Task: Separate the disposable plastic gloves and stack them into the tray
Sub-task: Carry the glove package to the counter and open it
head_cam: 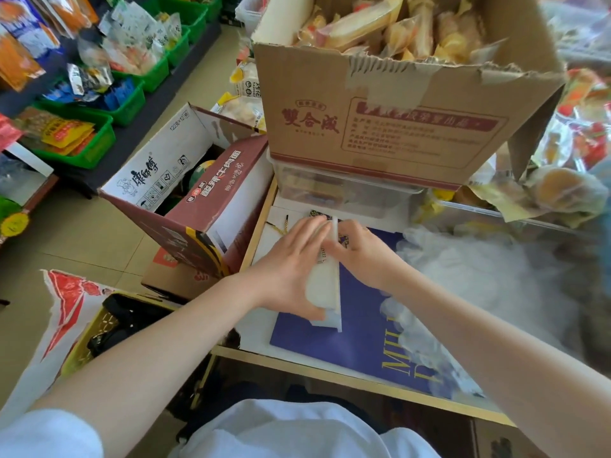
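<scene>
On the counter's near edge lies a blue folder (357,328), with a loose heap of clear plastic gloves (489,276) spread to its right. Over the folder stands a white tray (325,292), tipped on edge between 2 hands. Left hand (291,269) lies flat against its left face, fingers straight, thumb under the low end. Right hand (360,252) presses the other side; its finger curl cannot be told. Gloves lie just right of that hand. Beyond, a cardboard box (380,127) of packaged snacks.

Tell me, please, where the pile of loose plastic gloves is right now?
In the head view, the pile of plastic gloves lies on the counter to the right of both hands, partly over the purple book.
</scene>
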